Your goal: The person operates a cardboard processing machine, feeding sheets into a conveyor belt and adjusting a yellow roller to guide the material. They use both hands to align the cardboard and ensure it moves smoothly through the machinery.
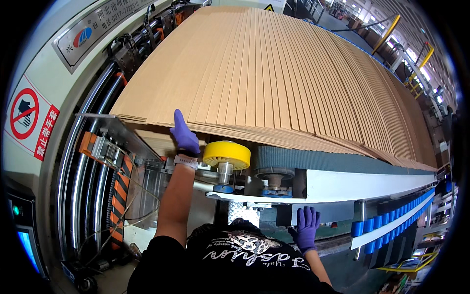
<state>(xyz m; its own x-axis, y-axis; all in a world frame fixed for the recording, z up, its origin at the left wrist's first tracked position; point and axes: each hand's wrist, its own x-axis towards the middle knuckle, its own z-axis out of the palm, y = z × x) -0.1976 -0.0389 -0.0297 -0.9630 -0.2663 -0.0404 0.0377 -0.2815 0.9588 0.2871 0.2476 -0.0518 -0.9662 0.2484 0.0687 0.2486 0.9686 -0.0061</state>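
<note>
My left hand (pixel 185 137), in a purple glove, reaches to the near edge of a long row of overlapping brown cardboard sheets (pixel 235 68). One digit stretches out over the sheets' edge; the other fingers are partly hidden, and nothing shows in its grasp. Just right of that hand is a yellow wheel (pixel 227 155) on a metal shaft. Lower and to the right, my right hand (pixel 307 227), gloved in purple too, has its fingers spread and holds nothing. It is below the white side rail (pixel 342 186) of the conveyor, beside a dark grey belt (pixel 313 159).
Steel rollers (pixel 83 176) and a metal plate (pixel 134 134) stand at left, near an orange-and-black striped strip (pixel 120 206). A white machine panel bears a prohibition sign (pixel 29 115). Several blue rollers (pixel 387 223) line a rail at right. A lit screen (pixel 28 250) is lower left.
</note>
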